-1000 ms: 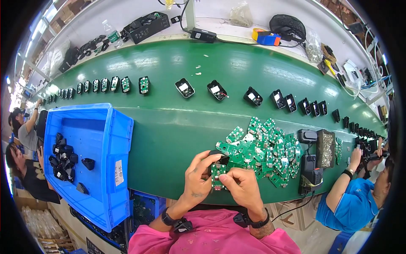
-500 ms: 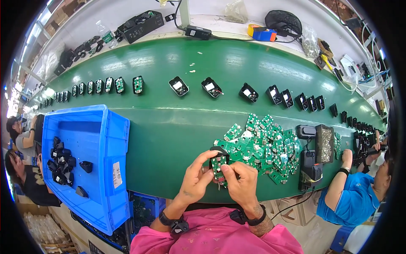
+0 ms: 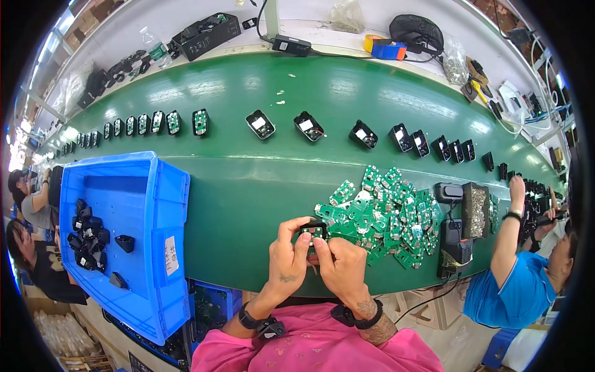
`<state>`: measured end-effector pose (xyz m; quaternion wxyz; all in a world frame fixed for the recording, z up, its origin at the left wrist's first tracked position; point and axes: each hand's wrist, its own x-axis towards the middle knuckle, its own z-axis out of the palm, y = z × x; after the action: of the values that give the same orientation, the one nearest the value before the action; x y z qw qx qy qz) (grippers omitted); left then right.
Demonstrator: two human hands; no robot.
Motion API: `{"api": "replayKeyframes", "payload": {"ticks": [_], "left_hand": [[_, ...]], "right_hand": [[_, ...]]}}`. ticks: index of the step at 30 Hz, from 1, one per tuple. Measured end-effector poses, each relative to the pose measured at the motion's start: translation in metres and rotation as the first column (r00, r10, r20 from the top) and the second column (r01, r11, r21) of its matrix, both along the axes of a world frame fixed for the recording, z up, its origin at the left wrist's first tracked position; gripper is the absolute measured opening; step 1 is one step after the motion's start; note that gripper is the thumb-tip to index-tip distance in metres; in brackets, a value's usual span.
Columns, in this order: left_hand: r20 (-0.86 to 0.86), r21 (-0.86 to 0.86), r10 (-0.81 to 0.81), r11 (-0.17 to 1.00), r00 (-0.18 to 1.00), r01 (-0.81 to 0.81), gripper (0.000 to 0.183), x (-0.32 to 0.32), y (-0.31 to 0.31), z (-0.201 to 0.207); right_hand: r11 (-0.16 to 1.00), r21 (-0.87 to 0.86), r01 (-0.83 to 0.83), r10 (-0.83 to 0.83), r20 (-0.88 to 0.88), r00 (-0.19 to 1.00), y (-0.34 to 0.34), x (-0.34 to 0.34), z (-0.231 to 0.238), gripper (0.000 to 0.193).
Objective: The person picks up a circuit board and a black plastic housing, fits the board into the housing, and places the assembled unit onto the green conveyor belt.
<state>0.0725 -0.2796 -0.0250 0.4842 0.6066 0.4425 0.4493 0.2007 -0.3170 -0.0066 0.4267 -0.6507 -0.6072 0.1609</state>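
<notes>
Close to the table's front edge, both my hands hold one small black housing [image 3: 314,224] with a green circuit board [image 3: 312,232] in it. My left hand [image 3: 287,255] wraps its left side, thumb on top of the board. From the right, my right hand [image 3: 341,260] grips it, its thumb pressing on the board too. The thumbs and fingers hide the lower part of the housing. Just right of my hands lies a loose heap of green circuit boards [image 3: 396,217]. Farther off, black housings [image 3: 260,125] stand in a row across the table.
At left stands a large blue bin [image 3: 167,204] with several small black parts [image 3: 90,239]. Right of the heap are a black charger-like device [image 3: 457,248] and a box of small metal pieces [image 3: 476,211]. A co-worker in blue [image 3: 505,279] reaches in at right.
Both my thumbs now bear down on the board, and my fingers cover more of the housing, which has tilted. At right, the co-worker's arm has reached farther out toward the row.
</notes>
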Motion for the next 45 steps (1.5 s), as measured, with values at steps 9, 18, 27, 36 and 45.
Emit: {"api": "replayKeyframes", "payload": {"ticks": [9, 18, 27, 36, 45], "left_hand": [[-0.076, 0.166, -0.029, 0.985, 0.997, 0.042, 0.029, 0.003, 0.005, 0.0], [0.157, -0.214, -0.096, 0.968, 0.983, 0.129, 0.028, 0.003, 0.001, 0.019], [-0.053, 0.034, 0.022, 0.999, 0.998, -0.02, 0.027, 0.008, 0.001, 0.011], [-0.053, -0.102, -0.081, 0.992, 0.995, 0.075, 0.025, 0.002, 0.025, 0.024], [0.657, -0.636, -0.001, 0.537, 0.754, 0.554, 0.036, -0.017, 0.058, 0.031]], "right_hand": [[0.994, -0.042, -0.103, 0.089, -0.253, 0.963, 0.004, 0.002, 0.006, 0.035], [0.993, -0.086, -0.076, 0.05, -0.269, 0.962, 0.0, 0.003, 0.009, 0.036], [0.998, -0.041, -0.056, 0.042, -0.278, 0.96, 0.007, -0.003, 0.002, 0.029], [0.984, -0.176, -0.021, -0.063, -0.456, 0.888, 0.022, -0.008, 0.009, 0.027], [0.886, -0.331, -0.325, -0.079, -0.799, 0.596, 0.032, 0.018, 0.029, 0.047]]}}
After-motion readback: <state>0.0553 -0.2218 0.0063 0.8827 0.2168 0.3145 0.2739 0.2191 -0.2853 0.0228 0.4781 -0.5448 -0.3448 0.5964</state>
